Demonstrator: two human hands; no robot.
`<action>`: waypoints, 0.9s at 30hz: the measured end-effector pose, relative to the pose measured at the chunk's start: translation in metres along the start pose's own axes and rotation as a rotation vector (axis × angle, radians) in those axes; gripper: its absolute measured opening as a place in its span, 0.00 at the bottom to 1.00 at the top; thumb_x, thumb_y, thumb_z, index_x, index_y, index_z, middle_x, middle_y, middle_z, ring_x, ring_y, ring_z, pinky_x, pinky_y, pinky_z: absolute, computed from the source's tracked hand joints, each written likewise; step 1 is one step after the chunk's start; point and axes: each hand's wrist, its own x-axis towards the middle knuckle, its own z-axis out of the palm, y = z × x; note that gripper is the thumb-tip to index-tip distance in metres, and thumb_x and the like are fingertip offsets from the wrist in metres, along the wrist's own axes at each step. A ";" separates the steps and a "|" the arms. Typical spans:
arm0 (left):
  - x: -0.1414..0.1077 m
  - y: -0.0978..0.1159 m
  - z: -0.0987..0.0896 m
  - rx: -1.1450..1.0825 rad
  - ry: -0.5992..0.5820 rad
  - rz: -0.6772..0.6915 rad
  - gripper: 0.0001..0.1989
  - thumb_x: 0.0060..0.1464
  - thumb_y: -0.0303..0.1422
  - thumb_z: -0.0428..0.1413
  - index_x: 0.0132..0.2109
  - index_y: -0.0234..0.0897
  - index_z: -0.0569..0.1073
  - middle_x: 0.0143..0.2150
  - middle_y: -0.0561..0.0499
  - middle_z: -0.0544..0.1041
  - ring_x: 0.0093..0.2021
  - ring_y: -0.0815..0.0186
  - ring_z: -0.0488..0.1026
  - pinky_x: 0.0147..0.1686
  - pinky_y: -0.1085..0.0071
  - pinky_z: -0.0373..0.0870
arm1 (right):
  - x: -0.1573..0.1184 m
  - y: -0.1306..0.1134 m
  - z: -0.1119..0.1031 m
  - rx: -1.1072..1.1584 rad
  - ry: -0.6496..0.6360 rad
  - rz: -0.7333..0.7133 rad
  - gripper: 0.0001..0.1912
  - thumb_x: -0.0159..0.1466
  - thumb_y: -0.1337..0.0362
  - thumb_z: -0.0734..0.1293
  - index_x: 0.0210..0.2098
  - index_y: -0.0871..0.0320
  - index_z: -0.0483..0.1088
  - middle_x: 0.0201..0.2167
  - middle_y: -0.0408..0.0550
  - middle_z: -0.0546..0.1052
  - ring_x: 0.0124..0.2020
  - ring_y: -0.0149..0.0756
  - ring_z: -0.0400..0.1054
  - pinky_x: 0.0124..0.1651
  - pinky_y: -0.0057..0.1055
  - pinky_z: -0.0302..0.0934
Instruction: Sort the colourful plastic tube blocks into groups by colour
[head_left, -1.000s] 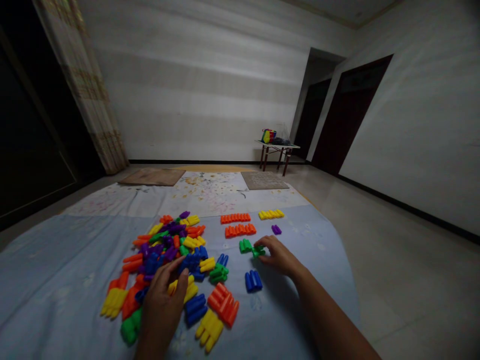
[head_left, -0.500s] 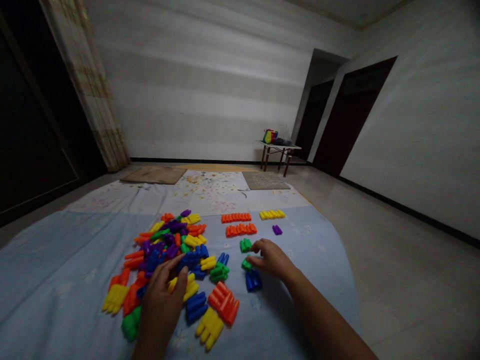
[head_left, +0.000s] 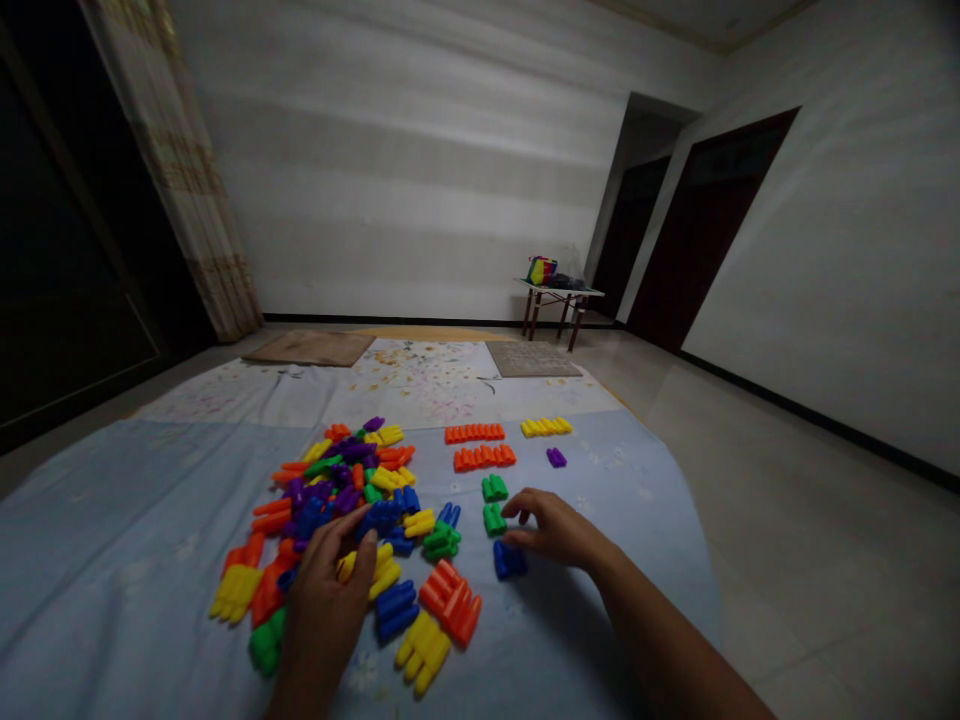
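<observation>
My left hand (head_left: 328, 575) rests at the near edge of a mixed pile of plastic finger-shaped toy blocks (head_left: 341, 478). Its thumb and fingers are apart, with a blue block (head_left: 381, 517) by the fingertips and a yellow block (head_left: 384, 572) beside the thumb. My right hand (head_left: 555, 527) hovers with loosely bent, parted fingers and holds nothing. Just left of its fingertips lies a green block (head_left: 494, 519). Partly below the right thumb sits a blue block (head_left: 510, 560). Another green block (head_left: 494, 488) lies farther up.
Two orange rows (head_left: 484, 457), a yellow row (head_left: 546, 427) and a purple block (head_left: 556, 457) lie beyond my right hand. Orange (head_left: 450, 602) and yellow (head_left: 423, 652) blocks lie nearer me. Two flat boards (head_left: 534, 359) lie on the cloth's far part. A small table (head_left: 559, 291) stands behind.
My right hand has drawn slightly back and right, off the nearer green block, which shows more fully now. My left hand stays in place at the pile.
</observation>
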 end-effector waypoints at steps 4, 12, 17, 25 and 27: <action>0.000 0.000 0.000 -0.003 0.006 -0.012 0.20 0.50 0.45 0.50 0.46 0.40 0.70 0.46 0.48 0.71 0.45 0.61 0.70 0.48 0.67 0.66 | -0.011 -0.010 -0.003 -0.040 -0.101 0.028 0.16 0.53 0.60 0.70 0.41 0.54 0.73 0.39 0.47 0.74 0.37 0.36 0.69 0.41 0.31 0.61; 0.003 -0.001 0.002 -0.103 0.007 -0.112 0.23 0.46 0.46 0.52 0.46 0.38 0.72 0.44 0.47 0.73 0.43 0.60 0.72 0.45 0.66 0.69 | -0.018 -0.022 -0.007 -0.067 -0.194 0.035 0.16 0.52 0.59 0.70 0.40 0.54 0.74 0.37 0.47 0.75 0.35 0.36 0.69 0.37 0.29 0.62; 0.004 -0.006 0.005 -0.163 0.016 -0.182 0.27 0.43 0.49 0.53 0.47 0.37 0.71 0.44 0.46 0.74 0.44 0.58 0.72 0.44 0.63 0.71 | 0.006 -0.039 -0.002 -0.042 -0.018 -0.071 0.17 0.56 0.59 0.67 0.45 0.57 0.71 0.40 0.49 0.74 0.38 0.34 0.69 0.42 0.29 0.61; 0.006 -0.009 0.005 -0.176 0.041 -0.161 0.26 0.43 0.49 0.53 0.46 0.37 0.72 0.44 0.46 0.75 0.44 0.59 0.73 0.45 0.63 0.70 | 0.056 -0.060 0.032 -0.223 -0.276 -0.082 0.33 0.47 0.57 0.74 0.51 0.58 0.68 0.48 0.57 0.70 0.40 0.42 0.70 0.44 0.34 0.61; 0.006 -0.010 0.004 -0.168 0.047 -0.153 0.26 0.44 0.48 0.53 0.47 0.37 0.72 0.44 0.46 0.75 0.43 0.59 0.73 0.46 0.63 0.70 | 0.062 -0.060 0.040 -0.209 -0.281 -0.084 0.28 0.48 0.59 0.74 0.48 0.58 0.71 0.47 0.56 0.70 0.40 0.41 0.70 0.43 0.32 0.61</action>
